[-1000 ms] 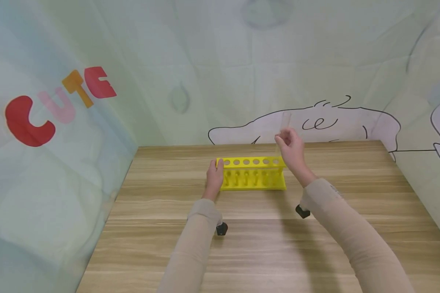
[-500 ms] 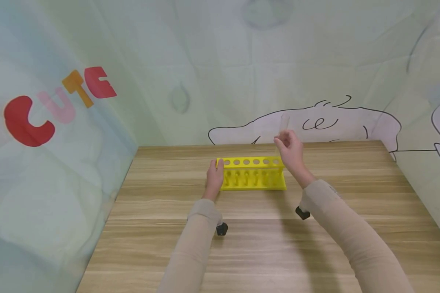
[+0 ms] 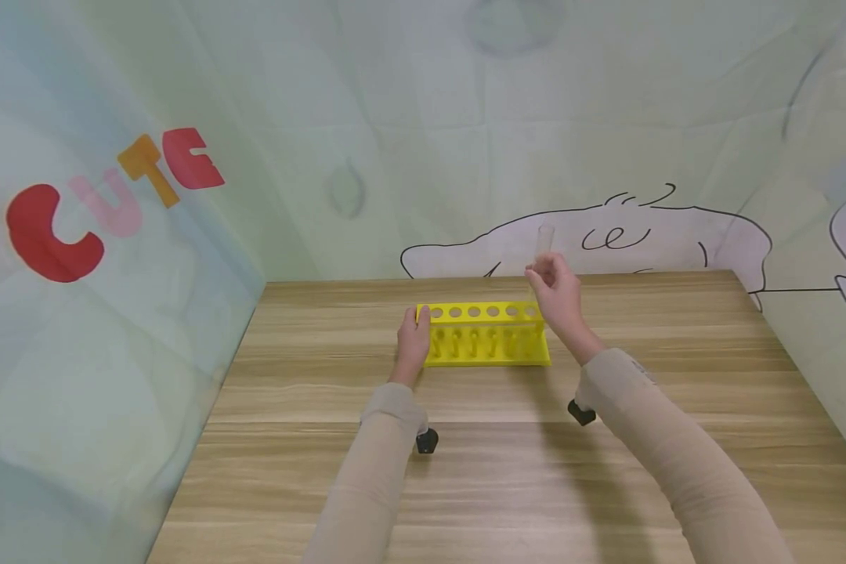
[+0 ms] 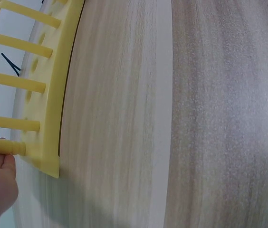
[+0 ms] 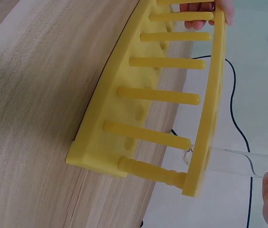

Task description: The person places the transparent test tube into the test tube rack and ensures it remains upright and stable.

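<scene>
One clear tube [image 5: 229, 164], pinched in our right hand [image 3: 560, 294], has dipped slightly, its tip through the top of the yellow rack [image 3: 482, 319] our left hand [image 3: 413, 341] still grips.

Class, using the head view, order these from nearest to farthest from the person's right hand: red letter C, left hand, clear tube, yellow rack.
1. Clear tube, pinched in the right hand.
2. Yellow rack, just below and leftward.
3. Left hand, on the rack's left end.
4. Red letter C, far off to the left.
</scene>
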Tool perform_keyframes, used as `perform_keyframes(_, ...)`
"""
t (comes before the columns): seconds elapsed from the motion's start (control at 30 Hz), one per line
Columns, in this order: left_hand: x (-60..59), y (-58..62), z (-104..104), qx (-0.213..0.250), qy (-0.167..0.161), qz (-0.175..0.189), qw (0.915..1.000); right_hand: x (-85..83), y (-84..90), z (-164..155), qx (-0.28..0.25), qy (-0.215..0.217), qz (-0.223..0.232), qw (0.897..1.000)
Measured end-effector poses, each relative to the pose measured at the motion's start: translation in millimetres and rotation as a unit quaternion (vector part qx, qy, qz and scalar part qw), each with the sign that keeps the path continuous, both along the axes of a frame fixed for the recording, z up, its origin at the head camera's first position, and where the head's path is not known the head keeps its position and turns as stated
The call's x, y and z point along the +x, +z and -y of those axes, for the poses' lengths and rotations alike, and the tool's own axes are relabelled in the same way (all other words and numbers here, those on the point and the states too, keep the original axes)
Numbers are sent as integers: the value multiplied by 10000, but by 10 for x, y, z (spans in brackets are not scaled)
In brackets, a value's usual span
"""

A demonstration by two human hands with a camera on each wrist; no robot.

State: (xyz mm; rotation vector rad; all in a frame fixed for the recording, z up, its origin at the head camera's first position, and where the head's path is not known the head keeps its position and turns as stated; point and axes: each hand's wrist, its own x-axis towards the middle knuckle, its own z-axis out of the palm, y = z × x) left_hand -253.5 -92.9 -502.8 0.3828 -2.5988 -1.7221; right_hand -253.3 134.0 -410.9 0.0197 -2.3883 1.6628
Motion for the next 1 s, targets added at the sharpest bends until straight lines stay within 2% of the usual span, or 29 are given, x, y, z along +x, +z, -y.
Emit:
perform_keyframes(0.4, 7, -11, -9, 36, 27, -121, 9999, 5, -51, -13, 57, 98, -213, 9997)
perform_keyframes(1.0, -7, -32, -10, 111, 25, -106, 9999, -6, -108, -18, -5, 135, -162, 9998)
